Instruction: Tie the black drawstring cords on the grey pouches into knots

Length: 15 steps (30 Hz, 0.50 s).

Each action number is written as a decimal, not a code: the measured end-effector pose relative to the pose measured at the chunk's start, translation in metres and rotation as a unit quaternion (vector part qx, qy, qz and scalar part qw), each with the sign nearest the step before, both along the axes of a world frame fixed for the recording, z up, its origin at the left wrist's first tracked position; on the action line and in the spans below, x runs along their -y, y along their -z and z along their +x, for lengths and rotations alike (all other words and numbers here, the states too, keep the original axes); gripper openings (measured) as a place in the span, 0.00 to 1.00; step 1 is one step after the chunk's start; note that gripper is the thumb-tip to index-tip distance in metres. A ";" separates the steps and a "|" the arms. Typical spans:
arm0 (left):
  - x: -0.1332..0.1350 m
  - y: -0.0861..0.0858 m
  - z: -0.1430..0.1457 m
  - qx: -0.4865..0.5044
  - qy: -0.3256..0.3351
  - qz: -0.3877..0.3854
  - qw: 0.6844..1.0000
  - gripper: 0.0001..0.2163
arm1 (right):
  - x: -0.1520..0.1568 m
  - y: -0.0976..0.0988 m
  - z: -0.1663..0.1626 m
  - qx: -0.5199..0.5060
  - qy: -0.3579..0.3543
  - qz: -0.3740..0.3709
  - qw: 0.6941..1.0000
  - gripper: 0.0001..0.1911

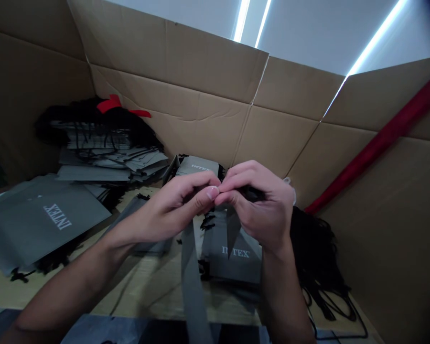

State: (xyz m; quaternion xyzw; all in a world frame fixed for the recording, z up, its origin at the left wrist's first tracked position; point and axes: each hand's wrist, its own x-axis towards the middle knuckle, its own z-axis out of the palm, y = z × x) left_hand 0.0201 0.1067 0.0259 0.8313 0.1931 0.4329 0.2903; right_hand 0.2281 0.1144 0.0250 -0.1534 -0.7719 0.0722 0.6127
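My left hand [181,203] and my right hand [260,203] meet in front of me, fingertips pinched together. From under them hangs a grey bag [192,282], seen nearly edge-on as a narrow strip running to the bottom of the view. The pinched part is small and hidden by my fingers. Something dark shows in the hollow of my right hand; I cannot tell what. Below my right hand lies a flat grey bag [232,260] printed INTEX, with black cord ends at its left side. Another INTEX stack [197,165] sits behind my fingers.
At left lie grey INTEX bags [82,210] and, behind them, a taller pile [93,167] with black cords and a red strip [111,102]. Black cords [315,253] are heaped at right. Cardboard walls [186,102] enclose the table [154,286]; a red band [372,143] slants across the right.
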 end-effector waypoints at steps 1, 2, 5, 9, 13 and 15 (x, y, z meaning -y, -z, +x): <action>-0.001 0.001 0.000 0.003 -0.001 -0.011 1.000 0.15 | 0.000 0.000 -0.001 -0.004 0.002 -0.004 1.000 0.09; -0.002 0.002 0.000 0.005 -0.005 -0.017 1.000 0.14 | 0.001 0.000 -0.001 -0.010 0.004 -0.008 1.000 0.09; -0.001 0.005 0.000 0.013 -0.019 -0.022 0.999 0.15 | 0.002 0.000 -0.003 -0.025 0.006 -0.020 0.999 0.09; 0.003 0.004 -0.001 0.023 -0.015 -0.017 0.999 0.12 | 0.005 0.000 -0.004 -0.041 -0.010 -0.035 0.998 0.12; 0.004 0.003 0.000 0.033 0.006 -0.036 0.999 0.12 | 0.004 0.000 -0.005 -0.052 -0.019 -0.048 0.997 0.15; 0.001 0.003 0.001 0.044 0.019 -0.052 0.997 0.13 | 0.003 0.001 -0.006 -0.055 -0.012 -0.055 0.997 0.17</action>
